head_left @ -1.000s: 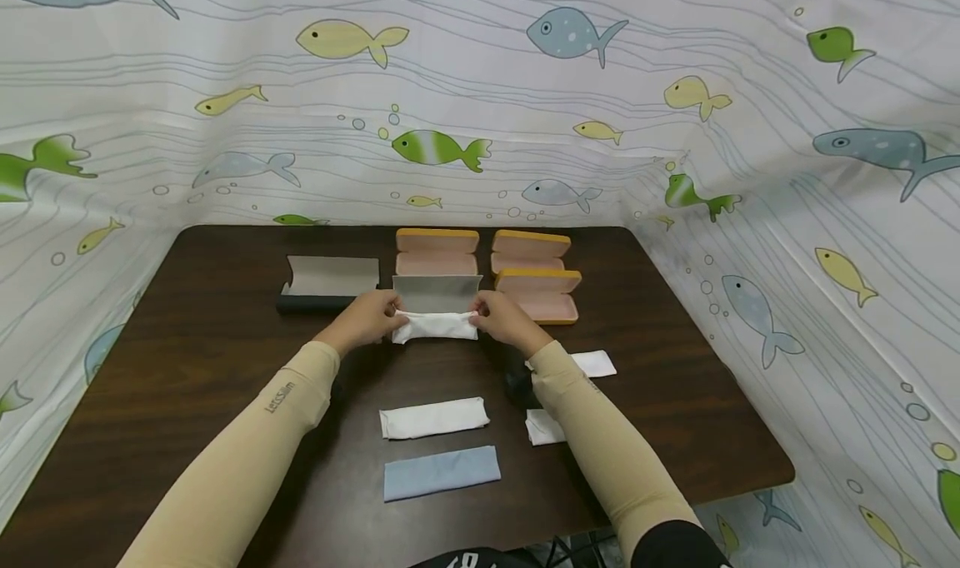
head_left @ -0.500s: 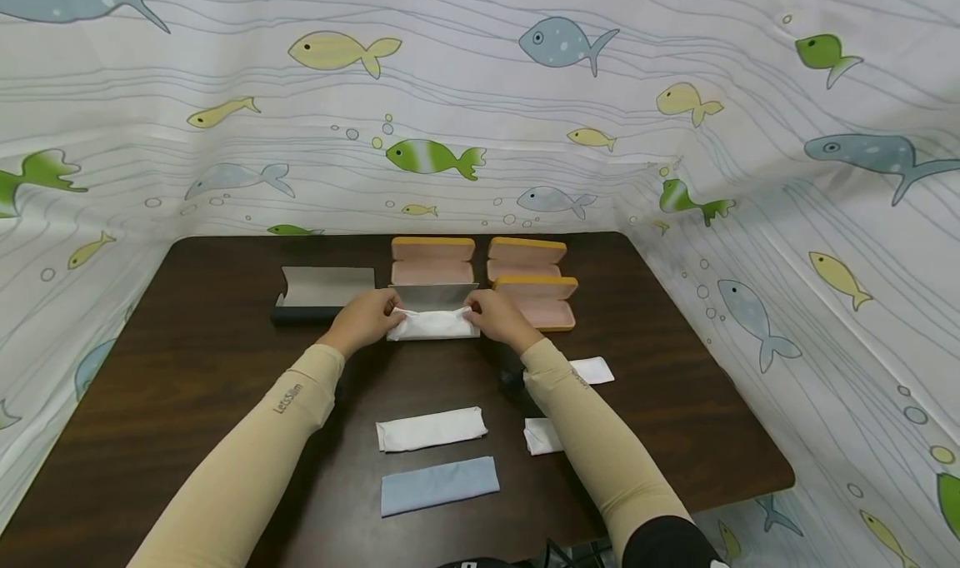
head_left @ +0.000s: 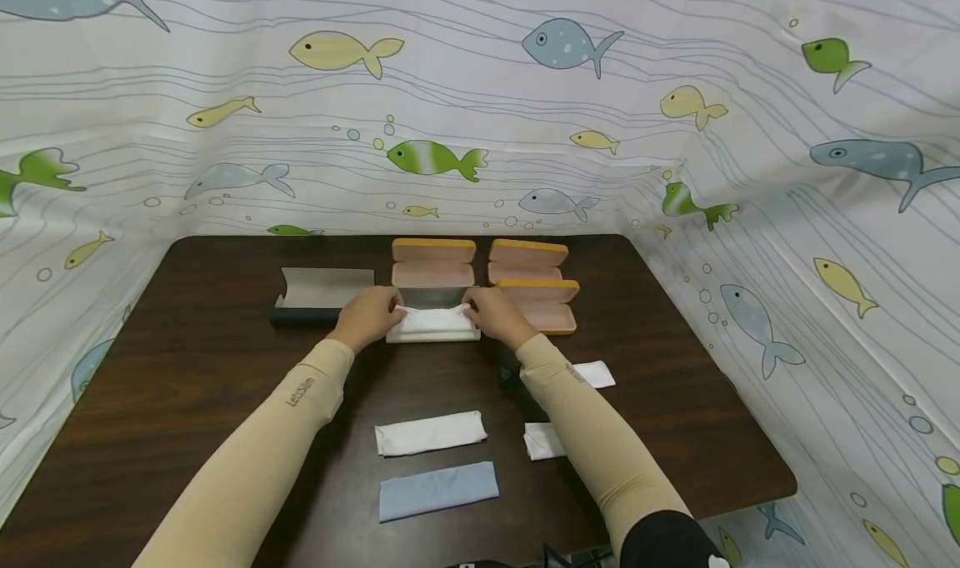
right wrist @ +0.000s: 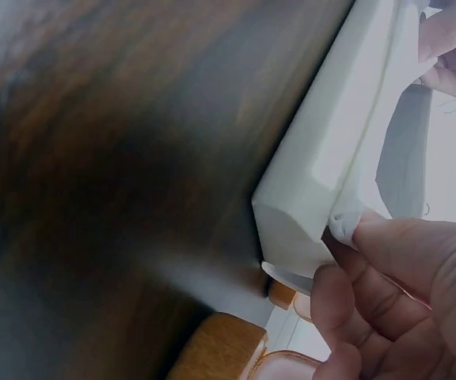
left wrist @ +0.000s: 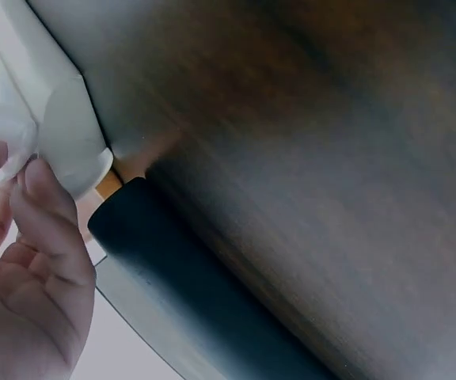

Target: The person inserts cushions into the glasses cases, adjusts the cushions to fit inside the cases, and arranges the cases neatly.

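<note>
A white folded cloth (head_left: 433, 320) lies along the opening of a white case (head_left: 433, 337) whose grey-lined lid stands raised behind it. My left hand (head_left: 367, 316) pinches the cloth's left end between thumb and fingers. At the right end, my right hand (head_left: 499, 315) pinches the other corner. In the left wrist view, the fingertips of my left hand (left wrist: 38, 269) hold the cloth at the end of the case (left wrist: 74, 134). The right wrist view has my right hand (right wrist: 402, 293) with thumb on the cloth, close against the case's corner (right wrist: 291, 229).
An open black case (head_left: 322, 314) stands left. Open yellow cases with pink linings (head_left: 433, 272) (head_left: 527, 261) (head_left: 538, 310) stand behind and right. Nearer lie white cloths (head_left: 431, 433) (head_left: 596, 374) (head_left: 543, 441) and a blue cloth (head_left: 438, 491). A fish-patterned curtain (head_left: 465, 93) surrounds the table.
The white cloth, held at both ends, has gone down into the case's opening; the case's front wall now shows below it. The head view has tilted slightly up.
</note>
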Demonstrator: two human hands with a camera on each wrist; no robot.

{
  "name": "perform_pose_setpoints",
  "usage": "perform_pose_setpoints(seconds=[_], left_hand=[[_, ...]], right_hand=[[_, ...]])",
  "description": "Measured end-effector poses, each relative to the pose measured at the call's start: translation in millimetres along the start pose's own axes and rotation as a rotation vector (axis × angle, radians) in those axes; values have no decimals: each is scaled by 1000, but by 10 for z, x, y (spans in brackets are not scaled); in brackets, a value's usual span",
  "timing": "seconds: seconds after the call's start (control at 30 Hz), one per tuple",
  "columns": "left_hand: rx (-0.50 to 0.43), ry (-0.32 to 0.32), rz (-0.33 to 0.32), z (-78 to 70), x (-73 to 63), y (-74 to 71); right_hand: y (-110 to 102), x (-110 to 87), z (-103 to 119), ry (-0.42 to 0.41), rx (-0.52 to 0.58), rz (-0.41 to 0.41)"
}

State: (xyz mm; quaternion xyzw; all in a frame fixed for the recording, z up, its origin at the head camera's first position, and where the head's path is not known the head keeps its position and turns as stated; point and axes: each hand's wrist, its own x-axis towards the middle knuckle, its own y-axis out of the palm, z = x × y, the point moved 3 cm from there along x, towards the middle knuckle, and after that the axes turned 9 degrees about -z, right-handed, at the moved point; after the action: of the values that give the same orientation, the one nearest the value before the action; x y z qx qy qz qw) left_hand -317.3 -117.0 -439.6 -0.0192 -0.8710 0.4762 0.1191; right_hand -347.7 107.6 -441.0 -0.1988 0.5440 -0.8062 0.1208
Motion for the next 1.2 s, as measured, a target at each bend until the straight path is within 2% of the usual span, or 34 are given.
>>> perform_pose_setpoints(seconds=[0.13,0.33,0.6,0.9,1.03,1.2], left_hand=[[31,-16,-6,16,25,37],[67,-22,-17,29,55,99],[97,-76,-39,51,74,110],[241,43,-134,7,89,130],[224,49,-90,22,84,119],[169,23,60,22,81,80]], right_hand=[[17,16,5,1,-40,-5],[64,22,3,-40,-139,-21],[90,25,-2,-60,-141,-21],[118,28,-16,-50,-150,-4],[128,31,-20,-51,-156,-8],[136,30,-31,-55,-160,-4]])
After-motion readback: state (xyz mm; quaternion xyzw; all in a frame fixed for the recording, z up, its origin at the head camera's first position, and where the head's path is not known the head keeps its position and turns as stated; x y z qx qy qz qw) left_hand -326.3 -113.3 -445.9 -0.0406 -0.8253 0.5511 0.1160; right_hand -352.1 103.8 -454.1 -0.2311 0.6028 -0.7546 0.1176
